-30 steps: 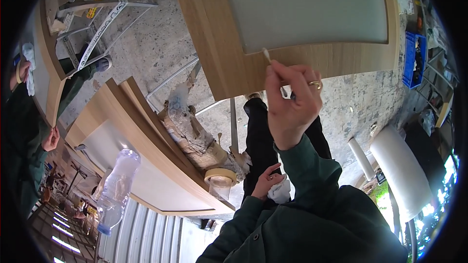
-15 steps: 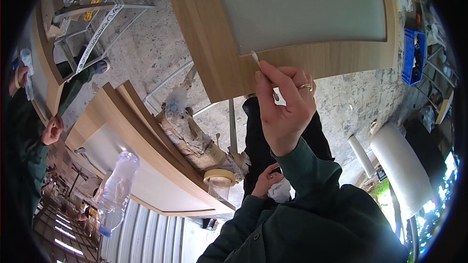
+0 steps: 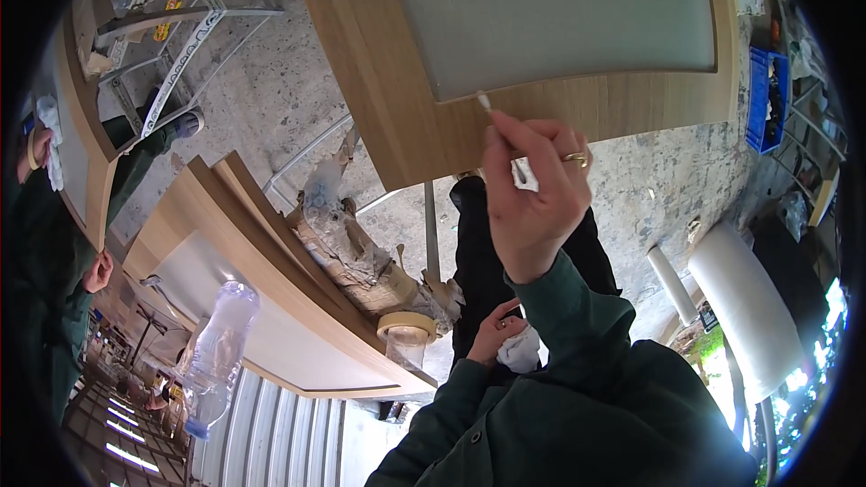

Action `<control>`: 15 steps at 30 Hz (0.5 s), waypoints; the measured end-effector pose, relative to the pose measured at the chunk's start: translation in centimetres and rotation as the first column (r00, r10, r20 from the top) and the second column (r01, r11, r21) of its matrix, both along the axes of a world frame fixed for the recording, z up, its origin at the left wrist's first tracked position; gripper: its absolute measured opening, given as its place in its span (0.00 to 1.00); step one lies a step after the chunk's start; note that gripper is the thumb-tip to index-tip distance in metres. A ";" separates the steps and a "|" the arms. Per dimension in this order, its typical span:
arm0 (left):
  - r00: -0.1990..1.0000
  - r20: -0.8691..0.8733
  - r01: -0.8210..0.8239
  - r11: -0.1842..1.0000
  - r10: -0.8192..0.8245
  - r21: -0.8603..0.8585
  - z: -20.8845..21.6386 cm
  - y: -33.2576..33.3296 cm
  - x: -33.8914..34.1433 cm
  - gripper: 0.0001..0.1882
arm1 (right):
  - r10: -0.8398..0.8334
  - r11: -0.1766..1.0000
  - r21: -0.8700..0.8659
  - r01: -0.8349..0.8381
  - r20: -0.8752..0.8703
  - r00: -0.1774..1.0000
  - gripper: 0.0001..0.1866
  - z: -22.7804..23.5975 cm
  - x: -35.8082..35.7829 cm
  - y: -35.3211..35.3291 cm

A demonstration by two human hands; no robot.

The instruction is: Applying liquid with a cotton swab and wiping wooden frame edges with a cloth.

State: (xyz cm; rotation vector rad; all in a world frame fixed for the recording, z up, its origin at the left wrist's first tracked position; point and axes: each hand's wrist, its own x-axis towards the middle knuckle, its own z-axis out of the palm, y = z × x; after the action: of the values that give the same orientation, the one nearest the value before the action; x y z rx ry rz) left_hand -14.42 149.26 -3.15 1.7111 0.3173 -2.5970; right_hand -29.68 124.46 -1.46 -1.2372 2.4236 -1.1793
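Left hand (image 3: 492, 337), half-curled, has a crumpled white cloth (image 3: 520, 350) against its palm, grip partly hidden. Right hand (image 3: 537, 207) pinches a thin white-tipped cotton swab (image 3: 484, 101) at the inner edge of a light-brown wooden frame (image 3: 631, 99) around a frosted grey panel (image 3: 559, 18), contact unclear; pressing hard could bend the swab, a loose pinch could skid its tip.

A workshop, by its stained concrete floor (image 3: 271, 72), metal trestle (image 3: 185, 63), wood-framed panels (image 3: 379, 63) and blue crate (image 3: 760, 72).
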 end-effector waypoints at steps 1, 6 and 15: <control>1.000 0.003 0.000 1.000 0.000 -0.002 -0.1 0.3 0.2 0.27 | -0.019 1.000 0.000 0.019 0.018 1.000 0.12 0.1 -0.2 -0.1; 0.992 -0.037 0.116 0.992 -0.118 -0.047 0.5 -0.4 0.1 0.14 | -0.026 1.000 0.001 0.026 0.069 0.997 0.11 0.5 -0.4 0.0; 0.980 -0.160 0.070 0.962 -0.115 -0.265 5.8 -9.1 0.5 0.10 | 0.020 1.000 0.000 -0.020 0.018 1.000 0.12 0.2 -0.4 -0.1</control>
State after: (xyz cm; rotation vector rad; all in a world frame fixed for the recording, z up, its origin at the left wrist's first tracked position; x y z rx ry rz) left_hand -13.92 140.21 2.64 1.4513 -0.1014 -2.7143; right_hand -30.04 124.37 -1.28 -1.2424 2.3925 -1.1792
